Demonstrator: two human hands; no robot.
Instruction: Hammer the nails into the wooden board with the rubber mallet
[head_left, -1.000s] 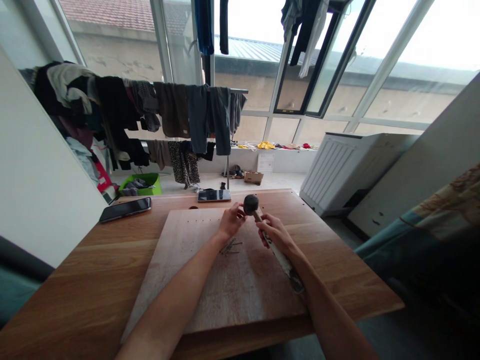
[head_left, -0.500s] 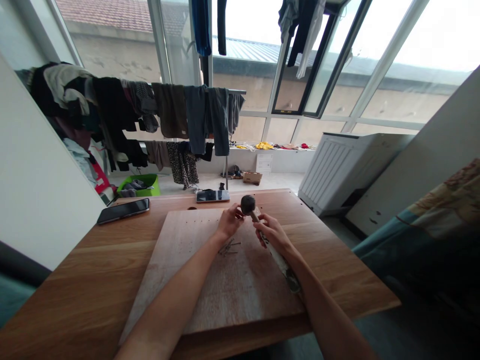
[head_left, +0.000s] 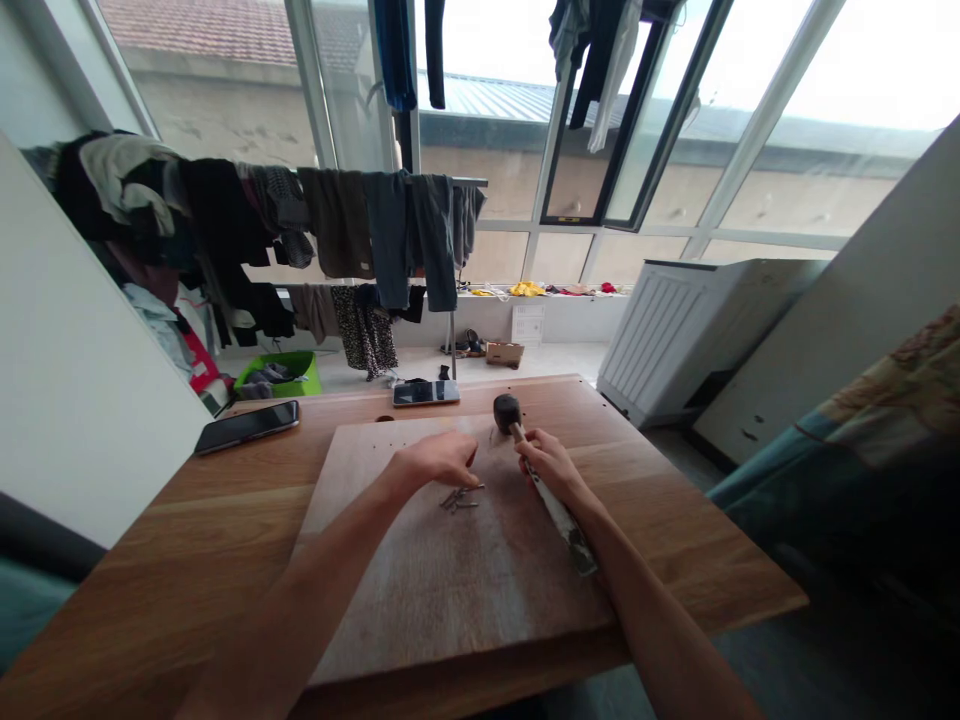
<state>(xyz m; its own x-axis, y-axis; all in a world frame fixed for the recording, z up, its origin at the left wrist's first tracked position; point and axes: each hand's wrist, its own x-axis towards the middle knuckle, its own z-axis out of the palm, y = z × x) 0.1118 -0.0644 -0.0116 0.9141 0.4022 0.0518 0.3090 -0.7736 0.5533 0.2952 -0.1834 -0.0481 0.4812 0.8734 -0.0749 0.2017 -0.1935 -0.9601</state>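
My right hand (head_left: 551, 462) is wrapped round the handle of a mallet (head_left: 507, 412). Its black, rounded head points away from me over the far part of a worn wooden board (head_left: 435, 580). Just left of the head, a thin nail (head_left: 491, 434) appears to stand upright in the board. My left hand (head_left: 442, 460) hovers low over a small pile of loose nails (head_left: 455, 500), thumb and curled fingers apart. The thumb tip is right at the pile; whether it touches a nail is not clear.
The board lies on a wooden table (head_left: 675, 540). A phone (head_left: 247, 427) rests at the table's far left, another phone (head_left: 426, 393) at the far edge. Beyond stand a laundry rack (head_left: 469, 183), a green basin (head_left: 307, 372) and a white ribbed appliance (head_left: 652, 330).
My left hand has moved from beside the mallet head back toward me and left, down to the nail pile. A standing nail now shows there. The mallet has shifted slightly right.
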